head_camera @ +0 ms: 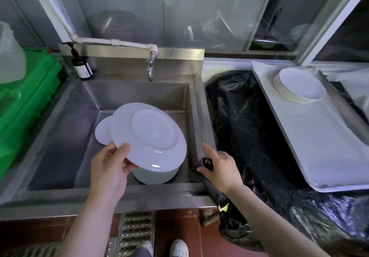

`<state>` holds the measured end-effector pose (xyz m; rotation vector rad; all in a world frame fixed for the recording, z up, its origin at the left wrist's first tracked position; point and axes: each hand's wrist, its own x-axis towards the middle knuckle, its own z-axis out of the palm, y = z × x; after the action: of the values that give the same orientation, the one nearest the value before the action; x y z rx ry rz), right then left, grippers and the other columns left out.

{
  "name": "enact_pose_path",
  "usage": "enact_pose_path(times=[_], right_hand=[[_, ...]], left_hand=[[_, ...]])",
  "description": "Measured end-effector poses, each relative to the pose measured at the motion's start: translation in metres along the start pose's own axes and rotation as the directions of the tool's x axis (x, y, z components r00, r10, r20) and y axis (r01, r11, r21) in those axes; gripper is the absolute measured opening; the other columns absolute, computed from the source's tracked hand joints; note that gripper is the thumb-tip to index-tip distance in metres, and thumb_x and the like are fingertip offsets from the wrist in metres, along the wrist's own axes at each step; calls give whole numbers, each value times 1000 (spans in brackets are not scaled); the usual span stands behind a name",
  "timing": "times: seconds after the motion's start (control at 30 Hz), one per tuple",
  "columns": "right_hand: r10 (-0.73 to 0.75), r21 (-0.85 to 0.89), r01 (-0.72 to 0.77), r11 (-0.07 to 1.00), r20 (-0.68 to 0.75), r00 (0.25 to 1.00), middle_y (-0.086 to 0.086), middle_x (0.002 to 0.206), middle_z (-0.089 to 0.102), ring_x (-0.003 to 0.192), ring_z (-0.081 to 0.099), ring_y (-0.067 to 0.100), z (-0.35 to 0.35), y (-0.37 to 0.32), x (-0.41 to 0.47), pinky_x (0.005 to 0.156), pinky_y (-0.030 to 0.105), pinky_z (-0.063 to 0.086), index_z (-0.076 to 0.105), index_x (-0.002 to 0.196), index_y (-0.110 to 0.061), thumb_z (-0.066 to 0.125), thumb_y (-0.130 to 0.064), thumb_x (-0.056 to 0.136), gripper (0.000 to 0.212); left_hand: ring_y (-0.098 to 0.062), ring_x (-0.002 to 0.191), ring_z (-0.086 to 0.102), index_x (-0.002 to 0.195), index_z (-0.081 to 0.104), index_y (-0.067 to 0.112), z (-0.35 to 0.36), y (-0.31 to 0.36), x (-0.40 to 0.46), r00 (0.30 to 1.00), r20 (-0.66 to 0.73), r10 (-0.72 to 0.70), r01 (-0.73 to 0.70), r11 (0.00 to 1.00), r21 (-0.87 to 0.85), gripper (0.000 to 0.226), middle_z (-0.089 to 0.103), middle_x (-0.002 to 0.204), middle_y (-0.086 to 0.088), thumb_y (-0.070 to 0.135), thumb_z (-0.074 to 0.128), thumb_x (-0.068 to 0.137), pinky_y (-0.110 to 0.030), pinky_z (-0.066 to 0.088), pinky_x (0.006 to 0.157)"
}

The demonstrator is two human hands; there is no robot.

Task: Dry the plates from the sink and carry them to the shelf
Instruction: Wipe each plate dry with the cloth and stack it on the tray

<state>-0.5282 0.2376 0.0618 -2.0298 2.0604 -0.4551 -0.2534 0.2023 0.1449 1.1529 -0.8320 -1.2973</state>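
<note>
From the head camera, looking down over a steel sink (60,128), the person's left hand (110,168) holds a white plate (148,136) by its near-left rim, thumb on top and fingers curled beneath, the plate tilted and lifted above the basin. Right under it, toward the near-right corner of the sink, stands a stack of plates (157,174), mostly covered by the one being held. Another small plate (102,130) peeks out behind the held one's left edge, low in the basin.

The right hand (219,168) rests at the sink's right rim, near the front corner, gripping a dark cloth (207,163) that drapes over the edge and hangs down the front; the index finger points forward along the rim. The cloth blends with the shadow there, so how much of it the fingers wrap is hard to make out.

A tap (150,66) hangs over the back edge, and a brown pump bottle (81,64) stands at the back-left corner. To the right, past black plastic sheeting (239,116), a pale tray (319,146) carries a pile of dried plates (299,86) at its far end. A green crate (26,100) sits to the left of the sink.
</note>
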Motion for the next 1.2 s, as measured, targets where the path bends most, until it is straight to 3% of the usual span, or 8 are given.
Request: enact_pose_path(times=[0.13, 0.27, 0.5, 0.63, 0.77, 0.93, 1.0, 1.2], right_hand=[[-307, 66, 328, 942, -217, 926, 8, 147, 44, 133, 41, 30, -27, -45, 19, 109, 46, 37, 33, 148, -18, 76, -43, 76, 87], [-388, -118, 371, 921, -347, 854, 12, 138, 53, 123, 53, 37, -35, -82, 34, 91, 46, 51, 54, 135, -12, 60, -25, 89, 48], [-207, -60, 200, 978, -392, 896, 6, 125, 64, 115, 61, 30, -55, -83, 43, 78, 39, 58, 61, 124, -9, 35, -11, 86, 46], [151, 229, -81, 970, -308, 939, -5, 115, 66, 100, 64, 23, -60, -59, 34, 75, 32, 53, 53, 124, -31, 44, -13, 86, 43], [575, 594, -328, 735, -289, 765, -15, 82, 62, 73, 58, 6, -73, -13, 27, 59, 16, 43, 52, 109, -40, 47, -19, 94, 27], [820, 959, -106, 263, -164, 549, -4, 89, 68, 85, 64, 18, -106, 62, 21, 52, 23, 52, 63, 91, -22, 57, -9, 89, 15], [866, 992, -19, 124, -99, 491, 0, 95, 68, 89, 64, 22, -119, 95, 21, 51, 30, 54, 62, 102, -21, 57, -8, 89, 19], [882, 983, 123, -136, 63, 468, 6, 108, 62, 95, 62, 27, -156, 211, 28, 53, 35, 55, 57, 115, -21, 59, -15, 91, 25]], left_hand=[[-9, 63, 66, 70, 75, 26, 13, 6, 11, 998, 51, -29, 29, 1000, -7, 39, 71, 72, 5, 4, 52, 93, -21, 51, 50], [-8, 63, 68, 70, 75, 21, 28, 16, 25, 991, 111, -77, 80, 996, -25, 39, 72, 73, 4, 4, 49, 94, -20, 50, 48], [-14, 69, 70, 85, 65, 10, 69, 25, 53, 975, 216, -57, 56, 998, 10, 18, 73, 73, 1, 15, 52, 97, -24, 56, 56], [-15, 92, 70, 117, 62, 15, 98, 18, 62, 925, 378, -45, 18, 997, 76, 24, 70, 110, -2, 20, 47, 99, -25, 58, 75], [-18, 108, 61, 126, 53, 17, 125, 7, 77, 905, 423, -50, -24, 986, 167, 28, 58, 126, -2, 11, 45, 100, -27, 50, 87], [-18, 109, 61, 115, 60, 22, 164, -14, 97, 888, 456, -63, -74, 959, 275, 25, 63, 122, -3, 7, 46, 99, -37, 46, 96], [-12, 107, 62, 107, 63, 29, 184, -25, 104, 880, 471, -63, -100, 945, 312, 27, 66, 117, 2, 8, 47, 99, -36, 47, 94], [-9, 110, 62, 100, 65, 40, 255, -64, 112, 903, 425, -67, -115, 914, 389, 34, 68, 112, 14, 10, 50, 97, -34, 48, 91]])
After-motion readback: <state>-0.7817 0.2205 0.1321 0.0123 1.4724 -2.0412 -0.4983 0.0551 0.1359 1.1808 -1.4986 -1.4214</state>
